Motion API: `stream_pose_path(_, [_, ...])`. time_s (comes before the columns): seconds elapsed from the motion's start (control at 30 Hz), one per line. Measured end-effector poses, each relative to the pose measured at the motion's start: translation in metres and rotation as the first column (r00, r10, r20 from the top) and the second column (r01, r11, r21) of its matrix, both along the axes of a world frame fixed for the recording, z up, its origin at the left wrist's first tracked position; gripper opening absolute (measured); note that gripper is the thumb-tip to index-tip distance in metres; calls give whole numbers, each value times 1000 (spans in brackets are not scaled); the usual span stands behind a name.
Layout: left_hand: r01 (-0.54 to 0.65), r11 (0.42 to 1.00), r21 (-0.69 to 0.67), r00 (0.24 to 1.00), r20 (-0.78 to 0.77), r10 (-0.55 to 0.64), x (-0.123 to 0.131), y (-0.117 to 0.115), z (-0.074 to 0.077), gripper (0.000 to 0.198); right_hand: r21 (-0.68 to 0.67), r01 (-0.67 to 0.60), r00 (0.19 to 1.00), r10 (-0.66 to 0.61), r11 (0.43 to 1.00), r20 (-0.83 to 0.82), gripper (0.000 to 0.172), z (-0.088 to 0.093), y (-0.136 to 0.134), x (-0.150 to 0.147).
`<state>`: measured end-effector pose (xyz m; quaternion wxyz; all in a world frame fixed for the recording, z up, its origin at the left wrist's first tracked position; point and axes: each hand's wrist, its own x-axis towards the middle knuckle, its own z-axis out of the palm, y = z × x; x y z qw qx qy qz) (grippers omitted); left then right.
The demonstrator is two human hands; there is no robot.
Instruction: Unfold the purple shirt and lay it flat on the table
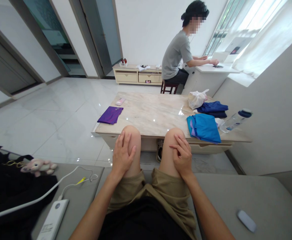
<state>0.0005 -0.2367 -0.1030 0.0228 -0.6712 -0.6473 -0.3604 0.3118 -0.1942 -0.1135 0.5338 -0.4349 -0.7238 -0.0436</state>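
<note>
My left hand (122, 155) lies flat on my left knee, fingers stretched out and holding nothing. On my right knee rests my right hand (182, 155), its fingers spread and nothing in them. Just beyond both knees stands a low marble-topped table (151, 110). A folded purple cloth (110, 115) lies at its left end, with a small pink packet (120, 101) behind it. Toward the right end, folded bright blue cloth (204, 127) sits near the front edge, in front of a darker blue folded cloth (212, 108).
A clear water bottle (236, 120) and a white plastic bag (197, 99) stand on the table's right side. On the sofa (221, 196) are a white oval case (246, 220), a power strip (52, 220) and a plush toy (39, 166). Another person (177, 55) sits at a white desk (214, 69).
</note>
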Motion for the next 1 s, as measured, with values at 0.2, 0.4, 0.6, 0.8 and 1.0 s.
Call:
stream_pose_path(0.2, [-6,1000,3,1000,2,6,2,0,1,70,-16,-3,1000,3,1000,-4,32,0,0,0])
stream_pose_path(0.4, [-2,1000,-2,1000,7,2,1,0,1,70,-11,-7,1000,7,1000,-5,32,0,0,-1])
stream_pose_path(0.6, [-4,1000,2,1000,4,4,2,-2,3,69,-22,-13,1000,13,1000,-13,32,1,0,1])
stream_pose_path(0.8, [41,999,16,986,160,-43,-9,5,3,65,-59,-3,1000,2,998,-21,31,8,-7,2])
stream_pose_path(1.0, [-133,969,-207,771,593,232,-72,79,-14,41,-85,3,1000,-6,996,-28,29,9,-14,3])
